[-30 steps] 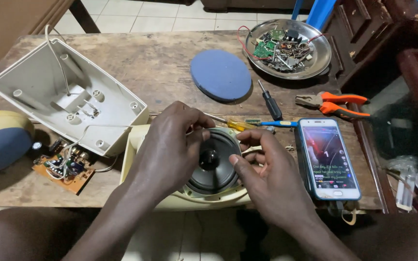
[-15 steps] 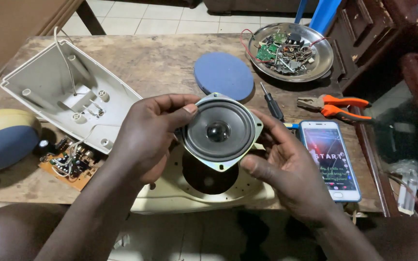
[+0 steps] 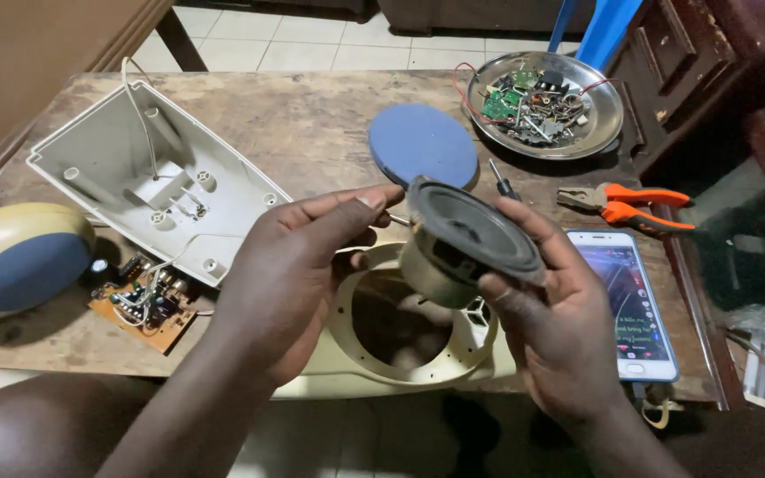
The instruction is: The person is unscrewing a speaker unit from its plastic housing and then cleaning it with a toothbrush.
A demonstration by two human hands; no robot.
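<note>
— Where was the speaker driver [image 3: 467,243] relative to each grip?
— Lifted clear, just above the round opening of the cream front housing [image 3: 418,341] at the near bench [image 3: 312,124] edge. Right hand [image 3: 560,332] closed on its right rim from below; left hand [image 3: 298,274] closed on its left rim, thumb on top. Both equally near.
— Its axis?
— Tilted: cone faced up and right, magnet down toward the opening.
— Farther off?
— Blue round cover [image 3: 422,146], then a metal dish [image 3: 608,106] of parts, far right.
</note>
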